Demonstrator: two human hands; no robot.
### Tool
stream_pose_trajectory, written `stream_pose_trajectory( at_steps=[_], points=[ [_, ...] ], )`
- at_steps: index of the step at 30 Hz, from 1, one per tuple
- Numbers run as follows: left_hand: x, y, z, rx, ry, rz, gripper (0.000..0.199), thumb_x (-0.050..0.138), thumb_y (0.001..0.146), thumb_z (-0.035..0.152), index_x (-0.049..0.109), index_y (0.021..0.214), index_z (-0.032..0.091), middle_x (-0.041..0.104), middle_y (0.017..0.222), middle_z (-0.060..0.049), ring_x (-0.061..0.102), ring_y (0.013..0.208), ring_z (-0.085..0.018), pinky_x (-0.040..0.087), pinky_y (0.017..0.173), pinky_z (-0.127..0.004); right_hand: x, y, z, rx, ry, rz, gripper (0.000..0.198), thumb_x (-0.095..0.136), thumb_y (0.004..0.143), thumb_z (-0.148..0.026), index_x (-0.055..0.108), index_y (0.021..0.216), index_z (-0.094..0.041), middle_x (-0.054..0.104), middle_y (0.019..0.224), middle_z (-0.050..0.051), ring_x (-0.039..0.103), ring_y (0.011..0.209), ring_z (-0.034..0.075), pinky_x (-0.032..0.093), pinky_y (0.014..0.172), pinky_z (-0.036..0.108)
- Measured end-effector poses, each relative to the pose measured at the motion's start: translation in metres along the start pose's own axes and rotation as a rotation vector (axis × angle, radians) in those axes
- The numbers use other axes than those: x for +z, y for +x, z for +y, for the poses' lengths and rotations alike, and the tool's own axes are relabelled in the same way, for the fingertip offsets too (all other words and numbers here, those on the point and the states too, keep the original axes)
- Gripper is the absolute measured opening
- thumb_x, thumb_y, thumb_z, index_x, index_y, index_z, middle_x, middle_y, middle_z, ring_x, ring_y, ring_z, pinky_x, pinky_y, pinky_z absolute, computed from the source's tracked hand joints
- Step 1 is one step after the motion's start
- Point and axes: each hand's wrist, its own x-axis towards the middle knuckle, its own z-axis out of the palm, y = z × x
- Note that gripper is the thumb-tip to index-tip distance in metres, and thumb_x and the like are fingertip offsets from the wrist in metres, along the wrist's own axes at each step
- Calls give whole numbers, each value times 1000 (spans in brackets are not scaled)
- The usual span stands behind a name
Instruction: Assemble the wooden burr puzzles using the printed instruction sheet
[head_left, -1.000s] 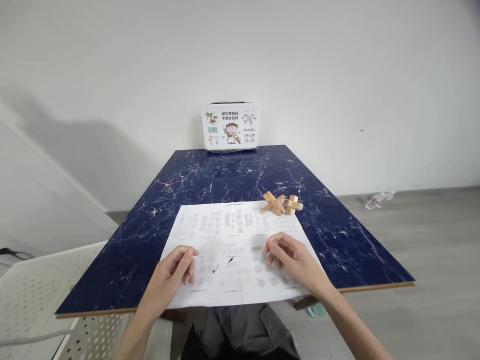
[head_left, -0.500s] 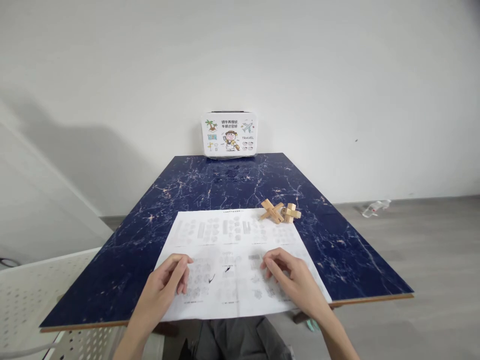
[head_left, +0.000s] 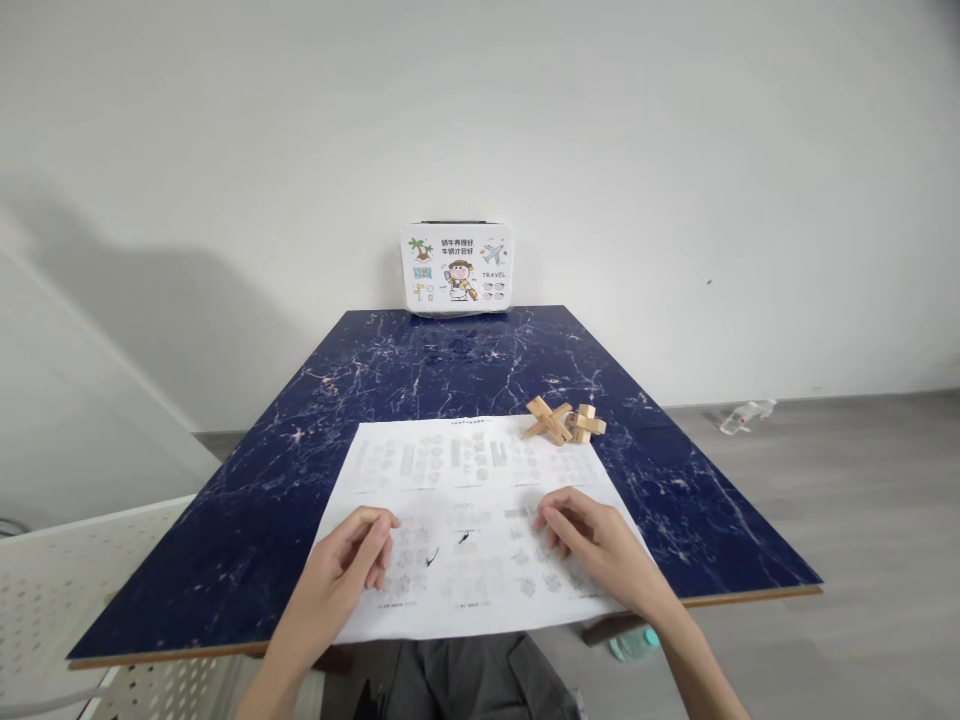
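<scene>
A large white printed paper sheet (head_left: 480, 590) with rows of faint diagrams and two small black marks lies on the blue table, its near edge reaching the table's front. On its left part rests my left hand (head_left: 356, 555), fingers loosely curled in and thumb against them, nothing seen inside. My right hand (head_left: 589, 540) lies on the right part in a similar curl, also with nothing visible in it. Beyond it, at the sheet's far right corner, sit two interlocking wooden puzzles: a flat crossed one (head_left: 550, 422) and a smaller knot-shaped one (head_left: 586, 425), close together.
A white case (head_left: 457, 268) with cartoon travel pictures stands at the back of the dark blue marbled table (head_left: 420, 370), against the wall. White perforated panels (head_left: 45, 590) are at lower left. A clear plastic bottle (head_left: 746, 416) lies on the floor at right; another greenish one (head_left: 634, 643) is below the table.
Both hands have shifted slightly to the right, still curled. The paper sheet and the wooden puzzles on its corner have slid a little the same way. The view has moved slightly.
</scene>
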Motion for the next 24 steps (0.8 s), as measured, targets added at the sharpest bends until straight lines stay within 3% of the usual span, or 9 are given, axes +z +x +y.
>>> stream_pose_trajectory(
  at_steps=[15,24],
  points=[
    [13,6,-5,-8,12,-65,41,52,99,60,62,93,21,55,69,2,53,60,-14,46,60,-25,-18,2,10,-23,-23,-48,37,50,105,-54,64,100,-21,69,86,4,64,73,18,53,72,31],
    [12,-1,-6,-3,53,-9,36,53,99,57,63,94,23,54,66,3,53,58,-14,45,59,-25,-19,-2,7,-27,-42,-33,39,50,104,-56,66,99,-22,70,87,4,64,75,19,51,74,31]
  ],
)
